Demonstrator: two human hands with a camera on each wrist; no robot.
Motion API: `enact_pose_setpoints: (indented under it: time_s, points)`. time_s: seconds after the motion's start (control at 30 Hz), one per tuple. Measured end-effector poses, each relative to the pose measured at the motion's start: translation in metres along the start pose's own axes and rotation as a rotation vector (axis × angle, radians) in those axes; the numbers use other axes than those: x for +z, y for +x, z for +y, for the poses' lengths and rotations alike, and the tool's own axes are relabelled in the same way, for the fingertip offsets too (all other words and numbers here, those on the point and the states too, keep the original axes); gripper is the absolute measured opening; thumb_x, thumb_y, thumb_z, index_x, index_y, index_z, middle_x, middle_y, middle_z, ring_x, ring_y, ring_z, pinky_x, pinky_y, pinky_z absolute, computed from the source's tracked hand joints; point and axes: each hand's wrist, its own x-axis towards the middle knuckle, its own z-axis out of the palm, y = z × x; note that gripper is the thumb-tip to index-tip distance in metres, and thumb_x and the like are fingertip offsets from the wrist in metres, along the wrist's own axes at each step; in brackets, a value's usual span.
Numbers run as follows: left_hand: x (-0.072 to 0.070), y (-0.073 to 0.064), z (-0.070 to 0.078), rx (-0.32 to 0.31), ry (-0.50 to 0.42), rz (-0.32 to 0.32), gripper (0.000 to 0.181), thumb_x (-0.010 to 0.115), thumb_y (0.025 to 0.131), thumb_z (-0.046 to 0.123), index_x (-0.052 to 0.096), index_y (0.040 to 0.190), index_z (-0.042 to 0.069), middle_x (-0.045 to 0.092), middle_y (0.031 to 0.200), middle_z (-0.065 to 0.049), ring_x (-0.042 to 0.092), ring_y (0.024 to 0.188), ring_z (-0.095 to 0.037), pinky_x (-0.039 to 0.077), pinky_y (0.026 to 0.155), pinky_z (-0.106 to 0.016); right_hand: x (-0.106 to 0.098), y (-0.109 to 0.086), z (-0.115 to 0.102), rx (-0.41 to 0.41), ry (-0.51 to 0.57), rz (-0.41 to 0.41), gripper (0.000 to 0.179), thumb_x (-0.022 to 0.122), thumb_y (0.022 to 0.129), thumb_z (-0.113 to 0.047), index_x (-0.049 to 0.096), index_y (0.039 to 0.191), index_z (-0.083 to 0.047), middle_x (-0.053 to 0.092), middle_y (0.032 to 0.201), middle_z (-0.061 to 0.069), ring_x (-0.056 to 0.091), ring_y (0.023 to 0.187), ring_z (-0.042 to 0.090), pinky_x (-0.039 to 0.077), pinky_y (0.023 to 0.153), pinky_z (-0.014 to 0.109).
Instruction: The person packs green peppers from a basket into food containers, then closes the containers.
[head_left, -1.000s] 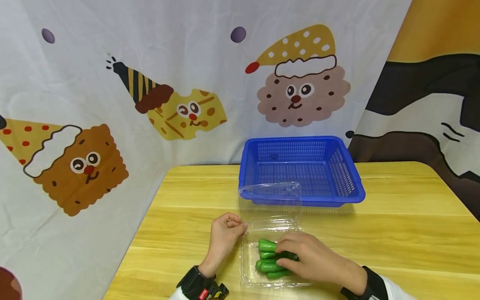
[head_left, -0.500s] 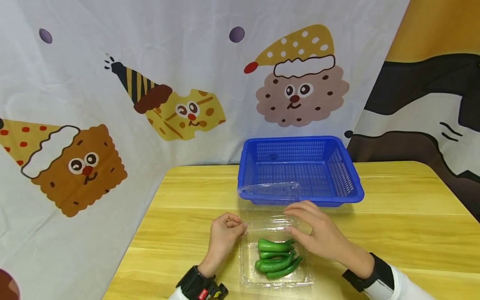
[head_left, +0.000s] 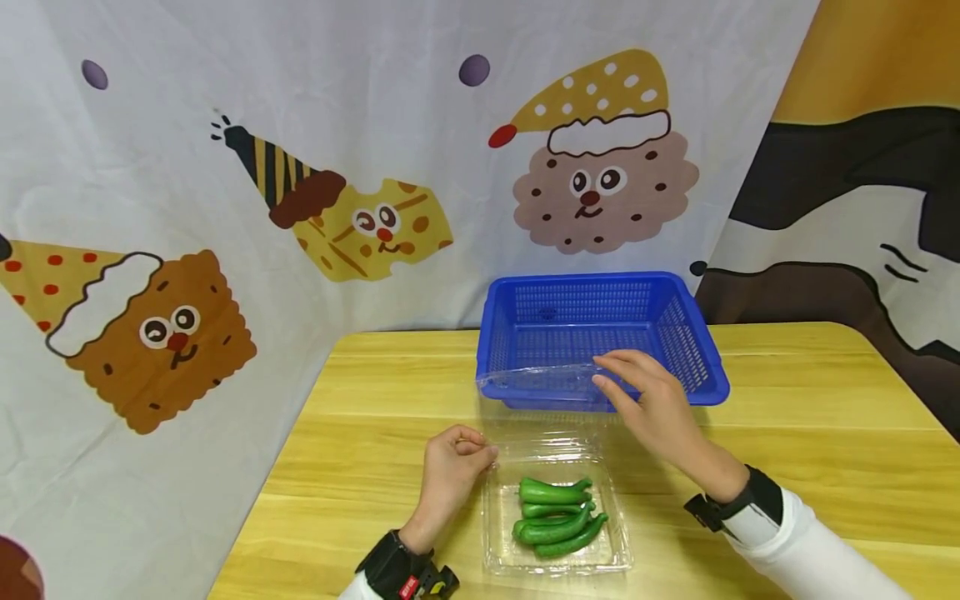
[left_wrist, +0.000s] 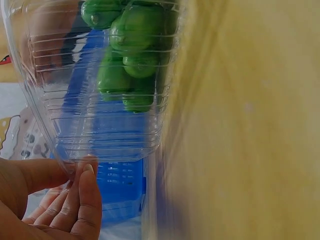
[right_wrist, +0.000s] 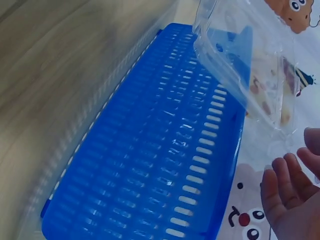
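Note:
My left hand (head_left: pixel 450 471) pinches the back left corner of a clear plastic clamshell box (head_left: pixel 497 560), near its hinge; the left wrist view shows thumb and fingers (left_wrist: pixel 89 192) closed on that rim. Several green peppers (head_left: pixel 558 523) lie side by side in the box's base. The box's lid (head_left: pixel 525 396) stands raised at the back. At the lid's upper right corner is my right hand (head_left: pixel 656 408), thumb and fingers apart. In the right wrist view, its fingers (right_wrist: pixel 285 182) are just short of the lid (right_wrist: pixel 235 65).
Behind the lid stands a blue perforated plastic basket (head_left: pixel 712 367), with nothing seen inside it. Everything sits on a yellow wood-grain table (head_left: pixel 375 392). A white cloth (head_left: pixel 360 75) with cartoon prints hangs along the back.
My right hand has left the peppers and moved up and back to the lid's upper right corner. My left hand has kept its pinch on the box.

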Motion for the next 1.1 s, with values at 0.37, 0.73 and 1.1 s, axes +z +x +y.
enact_pose_setpoints:
  time_s: [0.37, 0.73, 1.1]
  points:
    - [0.01, 0.006, 0.002, 0.034, -0.011, -0.041, 0.019, 0.08, 0.084, -0.008, 0.066, 0.096, -0.01, 0.076, 0.081, -0.019, 0.073, 0.067, -0.02, 0.063, 0.061, -0.025, -0.009, 0.001, 0.008, 0.052, -0.013, -0.016, 0.03, 0.082, 0.084, 0.009, 0.08, 0.112, -0.003, 0.075, 0.097, 0.003, 0.058, 0.072, 0.009, 0.044, 0.057, 0.016]
    - [0.022, 0.01, 0.007, 0.071, -0.019, -0.117, 0.024, 0.076, 0.083, -0.016, 0.064, 0.103, -0.014, 0.075, 0.088, -0.025, 0.076, 0.077, -0.034, 0.065, 0.069, -0.03, -0.03, -0.002, 0.008, 0.198, -0.009, -0.073, 0.026, 0.079, 0.09, 0.003, 0.078, 0.116, -0.003, 0.072, 0.093, 0.0, 0.053, 0.073, 0.008, 0.041, 0.058, 0.015]
    - [0.031, 0.015, 0.008, 0.082, -0.02, -0.172, 0.024, 0.075, 0.085, -0.016, 0.063, 0.105, -0.015, 0.075, 0.094, -0.026, 0.077, 0.088, -0.033, 0.065, 0.075, -0.028, -0.044, -0.007, 0.012, 0.246, -0.006, -0.088, 0.021, 0.076, 0.093, 0.003, 0.078, 0.112, -0.005, 0.068, 0.09, -0.003, 0.054, 0.074, 0.006, 0.044, 0.062, 0.015]
